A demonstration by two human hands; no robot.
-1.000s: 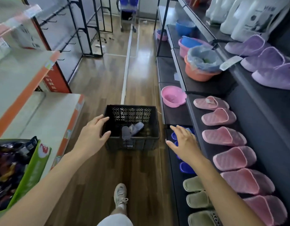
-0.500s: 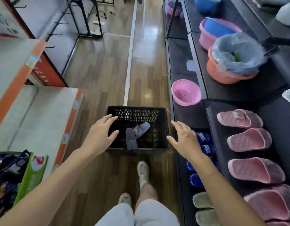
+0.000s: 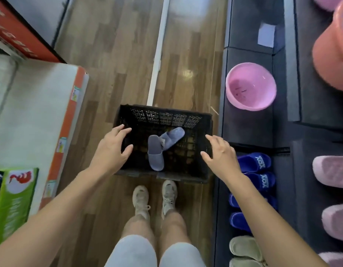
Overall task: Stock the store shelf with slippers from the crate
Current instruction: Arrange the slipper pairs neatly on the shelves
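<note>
While the person stands over the black plastic crate [image 3: 163, 116] on the wood-plank floor, both bare hands hang above it and hold nothing. The left hand [image 3: 110, 149] is over the crate's left wall, fingers gently bent and a little apart, thumb spread wide. The right hand [image 3: 220, 155] is over the right wall in the same loose shape, fingers apart. Whether either hand touches the rim cannot be told.

Inside the crate lie two grey-blue slippers. One slipper [image 3: 155, 153] points toward the person, and the other slipper [image 3: 172, 136] lies slanted with its heel end across the first one's far end.

On the low dark shelf [image 3: 249, 132] to the right is a row of blue slides [image 3: 255, 162] with white three-letter printing on the straps. It is upside down from here and reads something like "YOY", though not surely. Nearer the person on that shelf are beige slippers [image 3: 243, 247], and farther off a pink basin [image 3: 250, 85]. Pink slippers [image 3: 332, 170] line the tier above, with an orange tub [image 3: 330, 51] beyond them and a blank white paper tag [image 3: 266, 35] nearby.

At the left, an orange-edged shelf [image 3: 64, 120] carries small price labels too blurred to read. A green box [image 3: 14, 199] bears a red-and-white logo, and a red panel [image 3: 16, 33] shows white characters that are illegible.
</note>
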